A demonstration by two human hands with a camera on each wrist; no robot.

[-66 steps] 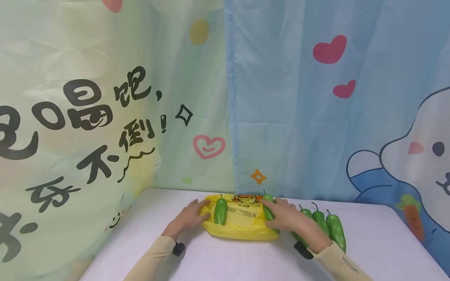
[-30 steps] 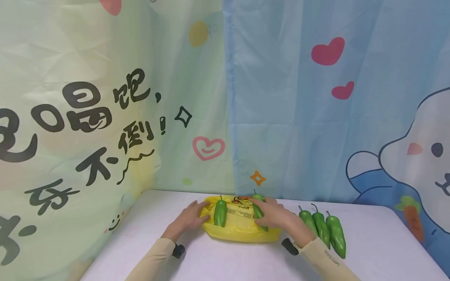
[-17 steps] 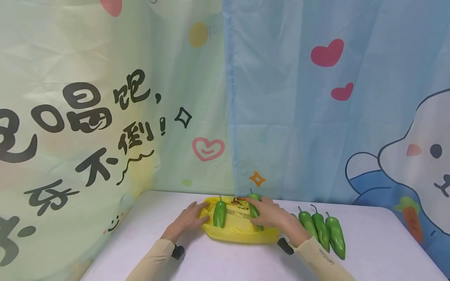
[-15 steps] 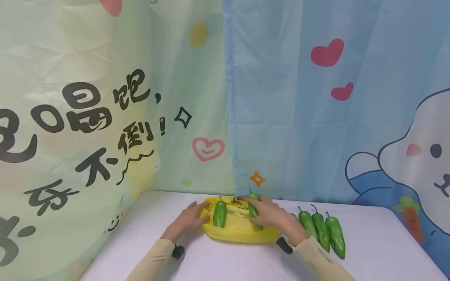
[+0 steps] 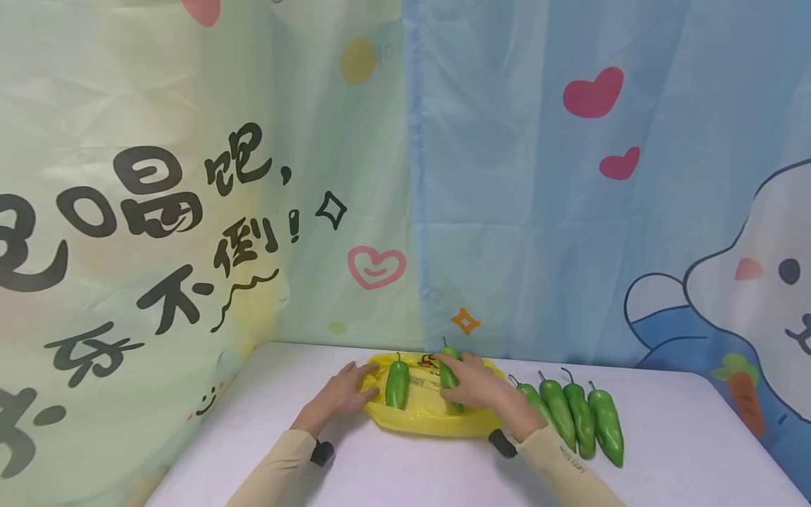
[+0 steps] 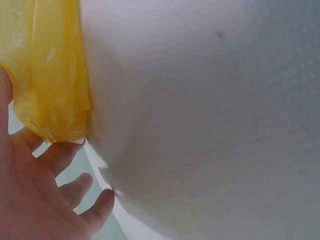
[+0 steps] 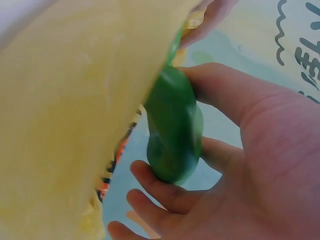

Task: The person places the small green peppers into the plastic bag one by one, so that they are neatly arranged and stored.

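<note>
A yellow plastic bag (image 5: 437, 424) with printing on it lies at the back of the table. My left hand (image 5: 341, 396) holds its left end, the bag running between thumb and fingers in the left wrist view. One green pepper (image 5: 397, 385) lies upright along the bag's left part, just right of that hand. Over the bag's middle, my right hand (image 5: 478, 386) grips another green pepper (image 5: 448, 374) between thumb and fingers, stem pointing to the back. The right wrist view shows this held pepper (image 7: 172, 127) beside the yellow bag film (image 7: 75, 115).
To the right of the bag, several more green peppers (image 5: 579, 415) lie side by side on the white table (image 5: 405, 472). A printed curtain (image 5: 481, 176) hangs close behind the table's back edge and along the left.
My right hand has carried its pepper leftward across the bag, from the right end to nearer the middle. More of the peppers at right now show. My left hand stays at the bag's left end.
</note>
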